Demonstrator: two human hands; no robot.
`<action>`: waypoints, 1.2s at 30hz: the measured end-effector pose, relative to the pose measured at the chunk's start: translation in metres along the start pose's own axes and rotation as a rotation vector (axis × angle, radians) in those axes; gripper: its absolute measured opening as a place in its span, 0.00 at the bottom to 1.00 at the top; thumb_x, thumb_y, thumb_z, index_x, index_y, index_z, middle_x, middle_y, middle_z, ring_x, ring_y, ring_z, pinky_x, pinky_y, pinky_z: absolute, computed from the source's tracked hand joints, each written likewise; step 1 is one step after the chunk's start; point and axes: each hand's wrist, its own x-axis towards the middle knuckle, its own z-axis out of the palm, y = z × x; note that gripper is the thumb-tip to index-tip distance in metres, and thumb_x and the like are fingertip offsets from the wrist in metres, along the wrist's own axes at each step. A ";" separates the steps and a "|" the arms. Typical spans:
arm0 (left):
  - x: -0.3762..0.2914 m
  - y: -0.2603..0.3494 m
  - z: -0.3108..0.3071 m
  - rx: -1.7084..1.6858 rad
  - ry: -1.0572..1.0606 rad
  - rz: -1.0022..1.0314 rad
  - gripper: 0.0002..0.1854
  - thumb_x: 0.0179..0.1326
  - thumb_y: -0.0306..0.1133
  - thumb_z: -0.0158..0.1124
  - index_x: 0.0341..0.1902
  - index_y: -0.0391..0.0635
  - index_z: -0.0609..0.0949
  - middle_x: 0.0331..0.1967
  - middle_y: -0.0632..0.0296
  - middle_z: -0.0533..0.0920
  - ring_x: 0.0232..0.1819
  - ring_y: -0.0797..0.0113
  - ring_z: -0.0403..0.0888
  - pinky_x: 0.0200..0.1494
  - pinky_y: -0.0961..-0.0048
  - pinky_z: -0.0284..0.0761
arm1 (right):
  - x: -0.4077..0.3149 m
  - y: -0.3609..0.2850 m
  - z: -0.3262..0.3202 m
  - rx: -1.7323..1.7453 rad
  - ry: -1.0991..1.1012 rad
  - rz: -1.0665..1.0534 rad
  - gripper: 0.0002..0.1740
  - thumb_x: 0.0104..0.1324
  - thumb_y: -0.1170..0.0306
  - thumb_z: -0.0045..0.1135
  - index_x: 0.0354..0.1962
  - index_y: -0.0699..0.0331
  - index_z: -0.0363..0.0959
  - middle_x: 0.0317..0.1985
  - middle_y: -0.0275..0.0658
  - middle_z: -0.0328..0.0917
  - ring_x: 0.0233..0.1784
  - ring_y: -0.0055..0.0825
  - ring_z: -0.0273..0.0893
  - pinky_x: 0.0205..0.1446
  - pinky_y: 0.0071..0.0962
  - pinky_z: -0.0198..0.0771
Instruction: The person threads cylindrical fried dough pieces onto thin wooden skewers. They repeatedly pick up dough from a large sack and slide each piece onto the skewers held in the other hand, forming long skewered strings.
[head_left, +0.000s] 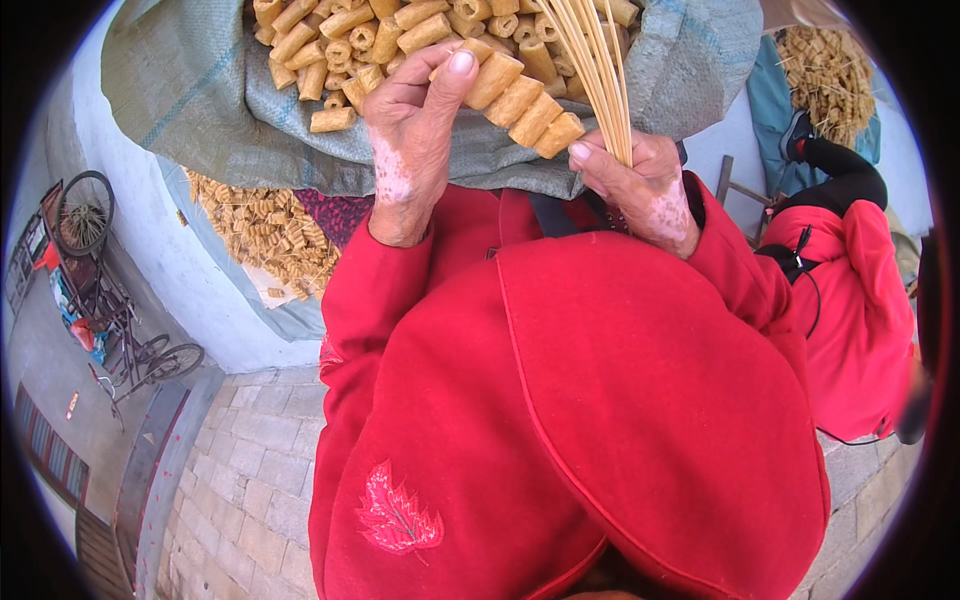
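My left hand (420, 127) grips the upper left end of a row of several golden-brown, tube-shaped pieces (517, 101) set side by side, apparently on a thin stick that is mostly hidden. At the row's lower right end are the fingertips of my right hand (637, 180). That same hand holds a bundle of thin pale sticks (600, 75), which fan upward. Beyond both hands, a heap of loose hollow brown tubes (390, 37) lies on a grey-green woven plastic sheet (315, 157).
Skewered pieces (259, 232) are piled at lower left of the sheet, and another such pile (825, 79) lies at upper right. A person in a red top (847, 300) is at the right. A cargo tricycle (105, 292) stands at far left, near stone paving (247, 465).
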 end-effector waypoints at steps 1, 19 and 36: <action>-0.002 -0.001 0.004 -0.036 -0.008 -0.022 0.15 0.58 0.34 0.62 0.42 0.34 0.77 0.32 0.59 0.80 0.30 0.75 0.78 0.37 0.82 0.72 | 0.001 0.000 0.000 0.005 -0.018 0.000 0.07 0.61 0.73 0.56 0.30 0.70 0.73 0.19 0.28 0.67 0.21 0.10 0.59 0.22 0.14 0.55; -0.021 -0.003 0.013 -0.407 -0.047 -0.169 0.16 0.61 0.35 0.57 0.44 0.34 0.72 0.35 0.46 0.80 0.36 0.61 0.81 0.41 0.68 0.79 | 0.000 -0.005 0.013 -0.008 -0.045 -0.003 0.07 0.61 0.72 0.54 0.29 0.69 0.75 0.18 0.28 0.66 0.21 0.11 0.59 0.23 0.14 0.55; -0.033 -0.015 0.014 -0.325 -0.106 -0.211 0.16 0.61 0.35 0.55 0.47 0.35 0.72 0.38 0.47 0.79 0.40 0.59 0.80 0.46 0.66 0.77 | -0.007 -0.001 0.014 -0.041 0.009 0.020 0.06 0.60 0.73 0.54 0.28 0.68 0.74 0.18 0.27 0.67 0.20 0.11 0.59 0.22 0.14 0.53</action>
